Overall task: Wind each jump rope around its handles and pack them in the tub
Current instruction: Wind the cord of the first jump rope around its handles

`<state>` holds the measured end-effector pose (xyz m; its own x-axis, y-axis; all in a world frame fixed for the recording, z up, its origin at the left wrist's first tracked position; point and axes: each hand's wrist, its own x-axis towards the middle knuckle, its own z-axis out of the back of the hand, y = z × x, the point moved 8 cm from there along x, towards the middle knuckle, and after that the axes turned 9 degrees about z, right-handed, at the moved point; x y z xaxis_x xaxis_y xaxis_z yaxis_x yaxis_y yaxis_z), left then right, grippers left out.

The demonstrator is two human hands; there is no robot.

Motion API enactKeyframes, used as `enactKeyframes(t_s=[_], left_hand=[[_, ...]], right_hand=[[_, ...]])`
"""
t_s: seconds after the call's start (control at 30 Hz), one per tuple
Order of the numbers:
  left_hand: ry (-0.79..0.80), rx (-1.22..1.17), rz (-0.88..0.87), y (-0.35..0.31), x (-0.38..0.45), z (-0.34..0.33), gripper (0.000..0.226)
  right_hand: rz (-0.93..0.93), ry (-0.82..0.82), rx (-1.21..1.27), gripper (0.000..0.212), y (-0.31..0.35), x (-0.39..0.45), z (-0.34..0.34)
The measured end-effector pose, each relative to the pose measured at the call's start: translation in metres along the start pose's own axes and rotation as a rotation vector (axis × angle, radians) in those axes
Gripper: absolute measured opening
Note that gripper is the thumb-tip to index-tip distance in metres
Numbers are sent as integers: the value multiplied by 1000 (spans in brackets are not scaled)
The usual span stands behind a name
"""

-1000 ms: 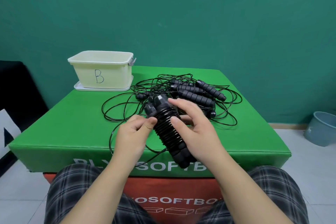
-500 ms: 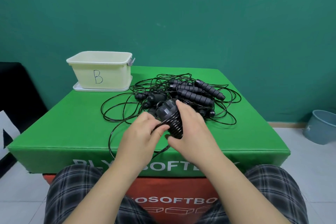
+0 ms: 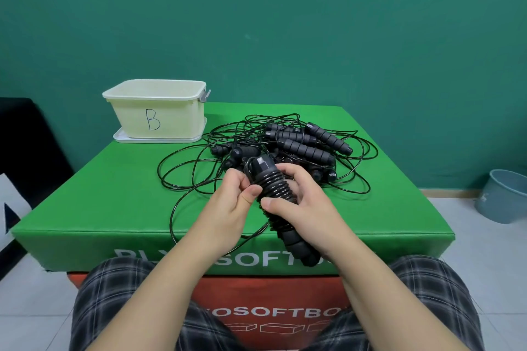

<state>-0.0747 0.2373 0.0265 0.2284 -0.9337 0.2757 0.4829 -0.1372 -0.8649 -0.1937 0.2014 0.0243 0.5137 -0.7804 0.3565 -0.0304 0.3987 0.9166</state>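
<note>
Handles (image 3: 273, 184), two together, cord-wrapped: right hand (image 3: 302, 205) curled round them, left hand (image 3: 228, 202) pinching cord (image 3: 182, 208) beside; loose pile (image 3: 299, 145) beyond fingertips (count unclear); one tub (image 3: 156, 111).

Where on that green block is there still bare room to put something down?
Bare patches: the green block's left side, below the tub and left of the cord loops; also its right front corner. Crowded: the middle and back right, under the rope pile.

Gym or playroom; foam soft-play box (image 3: 94, 208); teal wall (image 3: 285, 23); tiled floor (image 3: 484, 251)
</note>
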Motion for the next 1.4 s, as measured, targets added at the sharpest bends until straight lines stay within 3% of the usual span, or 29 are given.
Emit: enactKeyframes(t_s=[0.17,0.37,0.5,0.57,0.67,0.8,0.93,1.13,1.3,1.4], left_hand=[[39,40,93,7,-4,-1,31],[96,-171,253,20,-6,-10,44],[41,-412,296,26,-8,-12,26],[-2,-414,294,36,-6,-14,40],[-61,-260,276,38,-8,-11,32],[-119,-322,303,42,-10,-8,44],[-83,-521,303,46,-11,-15,32],[-21,-557,293,44,-11,-20,21],[-93,-575,305,48,-14,-14,48],[-126,-602,286,45,-15,-10,43]], right_hand=[[-25,37,-7,41,-7,-1,-5],[59,2,-145,44,-4,-1,-2],[69,15,1,53,-5,-5,-4],[144,28,-138,56,-2,-5,-6],[330,-37,-447,46,6,-5,-4],[518,-97,-586,34,12,-7,-7],[506,-215,-560,27,12,-6,0],[434,-330,-509,25,8,-4,11],[440,-306,-439,30,0,-9,10],[413,-270,-350,35,-5,-8,9]])
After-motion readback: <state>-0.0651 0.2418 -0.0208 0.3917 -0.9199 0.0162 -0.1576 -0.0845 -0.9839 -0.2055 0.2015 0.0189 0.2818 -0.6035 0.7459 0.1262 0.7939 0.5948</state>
